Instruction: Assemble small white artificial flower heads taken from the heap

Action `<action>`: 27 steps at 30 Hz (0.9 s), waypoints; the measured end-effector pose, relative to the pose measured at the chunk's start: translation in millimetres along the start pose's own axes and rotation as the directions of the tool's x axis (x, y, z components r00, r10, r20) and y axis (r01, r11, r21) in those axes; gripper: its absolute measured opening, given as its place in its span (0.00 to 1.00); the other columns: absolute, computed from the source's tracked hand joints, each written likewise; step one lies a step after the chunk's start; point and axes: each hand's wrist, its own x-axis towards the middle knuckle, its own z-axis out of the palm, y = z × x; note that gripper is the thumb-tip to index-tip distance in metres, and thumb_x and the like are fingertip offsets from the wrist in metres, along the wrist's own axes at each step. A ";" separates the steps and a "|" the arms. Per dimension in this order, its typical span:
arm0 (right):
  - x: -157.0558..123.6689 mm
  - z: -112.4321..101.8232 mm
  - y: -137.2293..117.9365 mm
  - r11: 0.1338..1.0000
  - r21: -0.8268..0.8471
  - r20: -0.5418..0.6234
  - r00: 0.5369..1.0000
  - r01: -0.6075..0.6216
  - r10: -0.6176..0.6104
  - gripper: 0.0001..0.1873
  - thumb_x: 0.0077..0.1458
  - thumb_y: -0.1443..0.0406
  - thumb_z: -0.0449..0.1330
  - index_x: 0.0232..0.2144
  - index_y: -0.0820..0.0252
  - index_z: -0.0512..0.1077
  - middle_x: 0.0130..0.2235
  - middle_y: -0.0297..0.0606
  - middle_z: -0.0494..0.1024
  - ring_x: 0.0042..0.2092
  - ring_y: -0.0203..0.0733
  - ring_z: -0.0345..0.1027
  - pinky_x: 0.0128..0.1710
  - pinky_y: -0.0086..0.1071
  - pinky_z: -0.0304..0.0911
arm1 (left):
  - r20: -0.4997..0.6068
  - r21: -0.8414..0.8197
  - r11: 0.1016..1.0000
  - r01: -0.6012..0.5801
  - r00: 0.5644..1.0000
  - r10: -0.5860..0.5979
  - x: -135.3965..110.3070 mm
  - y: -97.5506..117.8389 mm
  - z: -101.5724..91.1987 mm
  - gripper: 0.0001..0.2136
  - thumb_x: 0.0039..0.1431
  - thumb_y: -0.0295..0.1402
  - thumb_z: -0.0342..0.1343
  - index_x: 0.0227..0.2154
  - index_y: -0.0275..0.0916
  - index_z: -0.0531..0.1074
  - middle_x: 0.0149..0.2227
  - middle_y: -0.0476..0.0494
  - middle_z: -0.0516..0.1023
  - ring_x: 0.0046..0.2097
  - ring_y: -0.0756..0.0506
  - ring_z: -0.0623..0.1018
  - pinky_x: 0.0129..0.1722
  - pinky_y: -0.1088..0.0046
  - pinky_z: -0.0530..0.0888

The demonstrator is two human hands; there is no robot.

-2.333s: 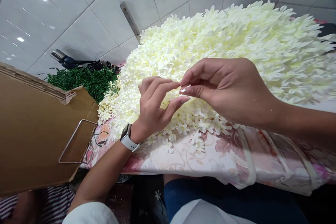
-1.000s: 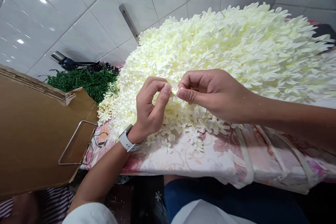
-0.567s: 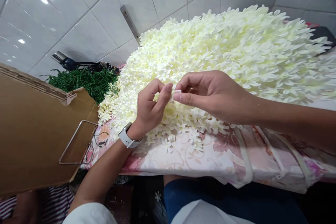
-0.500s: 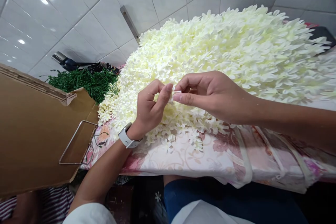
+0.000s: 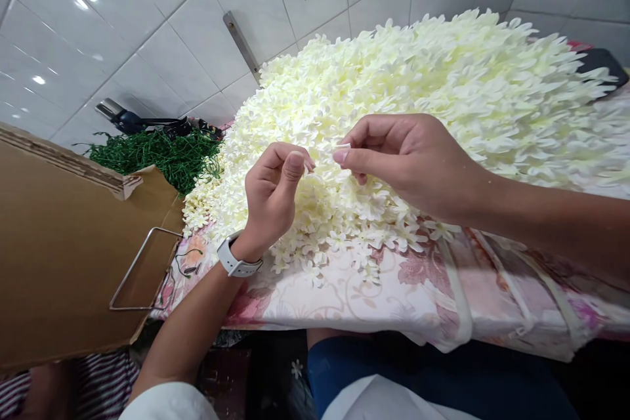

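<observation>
A big heap of cream artificial flowers (image 5: 443, 79) covers a table with a floral cloth (image 5: 344, 295). My right hand (image 5: 408, 157) hovers over the heap's near edge and pinches a small white flower piece (image 5: 342, 146) between thumb and forefinger. My left hand (image 5: 270, 193), with a white watch on the wrist, is curled just to the left of it, thumb and forefinger pressed together beside that piece; what they hold, if anything, I cannot make out. The two hands' fingertips are a short gap apart.
A pile of green wire stems (image 5: 157, 154) lies at the left beside the flowers, with a dark tool (image 5: 128, 119) behind it. A brown cardboard box (image 5: 59, 249) with a metal wire handle (image 5: 142, 269) stands at the left. White tiled wall (image 5: 197, 26) behind.
Both hands have risen slightly and their fingertips have drawn apart. The right hand still pinches the white piece; the left hand has curled tighter.
</observation>
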 end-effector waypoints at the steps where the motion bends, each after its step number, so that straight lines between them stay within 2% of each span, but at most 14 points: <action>1: -0.4 0.0 0.3 1.000 -0.001 0.007 1.000 0.009 -0.009 0.17 0.52 0.55 0.75 0.25 0.58 0.74 0.24 0.31 0.70 0.26 0.35 0.60 0.26 0.35 0.54 | 0.005 -0.017 1.000 0.009 1.000 -0.009 -0.3 0.5 0.7 0.13 0.73 0.39 0.56 0.32 0.40 0.75 0.32 0.47 0.77 0.36 0.51 0.76 0.39 0.72 0.72; 5: -1.8 0.6 0.4 0.998 -0.007 0.010 0.998 0.067 -0.067 0.17 0.52 0.60 0.73 0.22 0.57 0.70 0.26 0.33 0.71 0.29 0.36 0.62 0.29 0.36 0.56 | -0.006 -0.021 0.998 0.066 0.998 -0.066 -2.2 3.1 3.3 0.17 0.73 0.43 0.54 0.29 0.40 0.74 0.29 0.49 0.75 0.31 0.52 0.74 0.35 0.71 0.70; 9: -2.4 1.4 -0.7 0.996 0.046 -0.024 0.997 0.077 -0.076 0.16 0.47 0.64 0.74 0.21 0.56 0.69 0.28 0.33 0.72 0.31 0.37 0.63 0.29 0.35 0.59 | -0.018 0.012 0.997 0.072 0.997 -0.072 -4.3 3.1 2.8 0.21 0.74 0.48 0.51 0.27 0.40 0.73 0.25 0.50 0.72 0.25 0.52 0.70 0.29 0.71 0.68; 14: -2.7 1.6 0.5 0.994 0.078 -0.032 0.997 0.077 -0.075 0.15 0.45 0.66 0.76 0.26 0.54 0.71 0.29 0.32 0.76 0.31 0.39 0.68 0.30 0.36 0.63 | -0.006 -0.103 0.991 0.089 0.996 -0.090 -4.0 -3.0 -0.1 0.20 0.67 0.50 0.60 0.26 0.40 0.70 0.25 0.50 0.72 0.26 0.53 0.71 0.29 0.73 0.68; 18: -2.2 0.6 3.0 0.997 -0.017 -0.023 0.997 0.077 -0.077 0.03 0.53 0.64 0.71 0.32 0.56 0.82 0.33 0.38 0.82 0.33 0.40 0.70 0.31 0.37 0.63 | -0.022 -0.133 0.986 0.104 0.994 -0.108 -0.6 -4.2 0.5 0.18 0.66 0.48 0.62 0.30 0.40 0.71 0.28 0.50 0.73 0.30 0.53 0.72 0.33 0.73 0.70; 20: -2.4 0.2 3.3 0.999 -0.016 -0.029 0.999 0.042 -0.042 0.06 0.53 0.61 0.71 0.33 0.57 0.84 0.33 0.38 0.82 0.32 0.39 0.69 0.30 0.36 0.63 | -0.015 -0.153 0.984 0.095 0.995 -0.098 1.0 -2.7 2.1 0.15 0.65 0.46 0.64 0.32 0.41 0.69 0.29 0.51 0.74 0.30 0.53 0.73 0.33 0.74 0.72; 23: -3.3 0.6 2.0 0.999 0.008 -0.019 0.999 0.032 -0.032 0.12 0.49 0.56 0.75 0.30 0.57 0.83 0.31 0.37 0.81 0.32 0.38 0.69 0.31 0.35 0.63 | 0.002 -0.188 0.980 0.069 0.998 -0.070 1.9 0.1 4.8 0.13 0.65 0.42 0.66 0.34 0.42 0.68 0.29 0.52 0.73 0.31 0.53 0.74 0.34 0.75 0.73; 27: -5.2 2.3 0.3 0.991 -0.069 0.031 0.993 0.117 -0.115 0.16 0.49 0.50 0.76 0.32 0.54 0.84 0.39 0.40 0.82 0.39 0.42 0.72 0.35 0.37 0.66 | -0.011 -0.188 0.981 0.046 0.999 -0.049 0.5 3.8 6.0 0.14 0.63 0.43 0.67 0.34 0.42 0.69 0.30 0.52 0.73 0.31 0.54 0.73 0.30 0.78 0.72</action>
